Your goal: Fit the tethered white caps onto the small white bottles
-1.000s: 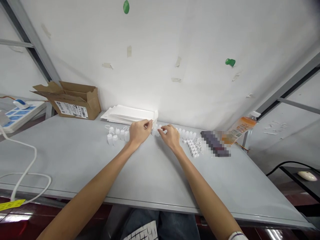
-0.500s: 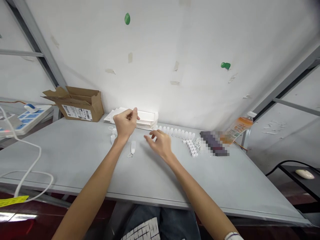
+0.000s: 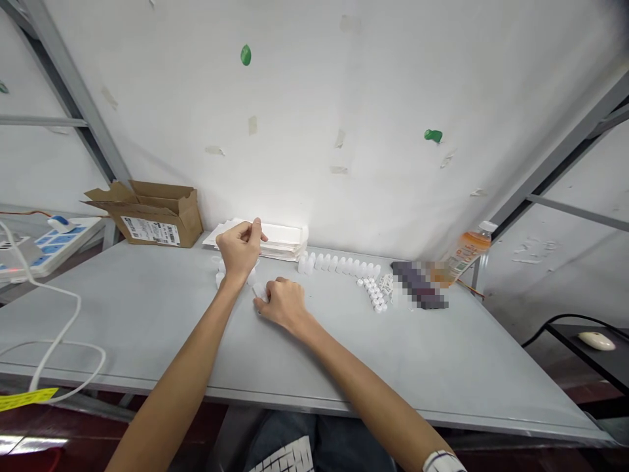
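My left hand (image 3: pixel 240 249) is raised over the table in front of the paper stack, fingers curled and thumb pressed against them. Whatever it may hold is too small or hidden to make out. Low at the tabletop, my right hand (image 3: pixel 284 301) has its thumb and fingers closed around a small white plastic piece (image 3: pixel 259 289), partly covered by the fingers. More white pieces (image 3: pixel 219 278) lie behind my left wrist, partly hidden. To the right stand a row of white translucent capsule-shaped covers (image 3: pixel 341 264), a group of small white caps (image 3: pixel 376 296) and a bunch of white loops (image 3: pixel 387 284).
An open cardboard box (image 3: pixel 152 216) and a stack of white paper or card (image 3: pixel 287 241) sit against the wall. At right are a blurred dark object (image 3: pixel 417 285) and an orange drink bottle (image 3: pixel 466 252). A white cable (image 3: pixel 73 321) crosses the table's left side.
My right hand has moved left and down, closing on the white piece that lay alone on the table. My left hand stays raised and curled, nearly in place. The view has shifted slightly.
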Demonstrator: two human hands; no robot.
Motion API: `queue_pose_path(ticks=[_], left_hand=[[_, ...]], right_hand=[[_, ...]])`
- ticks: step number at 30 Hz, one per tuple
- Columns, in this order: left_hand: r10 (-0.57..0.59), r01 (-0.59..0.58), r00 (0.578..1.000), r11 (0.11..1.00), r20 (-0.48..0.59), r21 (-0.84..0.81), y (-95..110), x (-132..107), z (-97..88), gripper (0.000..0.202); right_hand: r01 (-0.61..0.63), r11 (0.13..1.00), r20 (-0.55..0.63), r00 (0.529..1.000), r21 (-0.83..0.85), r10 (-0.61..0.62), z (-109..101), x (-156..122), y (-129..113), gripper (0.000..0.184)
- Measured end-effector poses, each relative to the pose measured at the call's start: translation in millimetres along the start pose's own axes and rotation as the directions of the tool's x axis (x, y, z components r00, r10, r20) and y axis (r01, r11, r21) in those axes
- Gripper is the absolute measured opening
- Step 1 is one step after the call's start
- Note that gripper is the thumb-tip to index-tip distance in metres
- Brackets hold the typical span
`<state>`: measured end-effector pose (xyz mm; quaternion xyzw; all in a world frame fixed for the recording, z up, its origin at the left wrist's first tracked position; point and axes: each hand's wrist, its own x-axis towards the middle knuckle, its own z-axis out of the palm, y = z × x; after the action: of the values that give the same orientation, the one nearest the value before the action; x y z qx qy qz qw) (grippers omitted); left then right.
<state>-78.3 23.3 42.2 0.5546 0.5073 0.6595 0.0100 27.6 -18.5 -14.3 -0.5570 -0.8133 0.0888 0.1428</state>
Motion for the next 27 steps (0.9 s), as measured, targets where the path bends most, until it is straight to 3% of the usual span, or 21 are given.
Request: queue_pose_path(ticks=[3, 6, 11, 13, 15, 18, 20, 22, 27], left_hand=[[0.005, -0.004, 0.998, 1.0, 0.061, -0.026, 3.0, -2.3, 1.5, 0.041], [0.038, -0.024, 0.98, 0.997, 0.195, -0.072, 6.0, -6.7, 5.3, 0.04], [0.097, -0.093, 0.896, 0.995, 0.432, -0.031, 6.2, -20.9, 17.4, 0.03], [0.142, -0.157, 0.826, 0.987, 0.546, -0.019, 5.7, -28.2, 22.2, 0.022], [0.203, -0.25, 0.717, 0.968, 0.667, -0.026, 5.6, -35.7, 25.9, 0.017], [0.248, -0.356, 0.549, 0.933, 0.798, -0.046, 5.5, -46.5, 30.3, 0.023], [0.241, -0.378, 0.483, 0.925, 0.842, -0.048, 4.8, -53.3, 33.4, 0.031], [0.214, -0.384, 0.473, 0.923, 0.855, -0.018, 3.7, -59.5, 36.9, 0.034], [0.186, -0.4, 0.515, 0.915, 0.837, 0.043, 1.2, -67.9, 42.7, 0.032]], right_hand=[[0.031, 0.998, 0.014, 0.999, 0.061, -0.032, -5.2, -1.6, 9.1, 0.019], [0.016, 0.981, 0.009, 1.0, 0.192, -0.018, -17.6, -5.9, 27.0, 0.016], [-0.006, 0.903, 0.024, 1.0, 0.429, -0.005, -36.2, -16.3, 68.9, 0.02], [0.02, 0.871, -0.012, 1.0, 0.49, -0.016, -39.6, -19.7, 87.2, 0.022], [0.051, 0.836, -0.057, 0.998, 0.546, -0.024, -42.0, -22.4, 103.8, 0.026], [0.059, 0.766, -0.091, 0.996, 0.64, -0.001, -46.6, -25.6, 121.9, 0.035], [0.041, 0.707, -0.077, 0.997, 0.706, 0.019, -50.8, -27.7, 128.3, 0.038], [0.025, 0.642, -0.063, 0.997, 0.766, 0.035, -54.8, -29.4, 131.3, 0.039], [0.01, 0.488, -0.08, 0.989, 0.873, 0.122, -59.8, -29.6, 132.7, 0.039]])
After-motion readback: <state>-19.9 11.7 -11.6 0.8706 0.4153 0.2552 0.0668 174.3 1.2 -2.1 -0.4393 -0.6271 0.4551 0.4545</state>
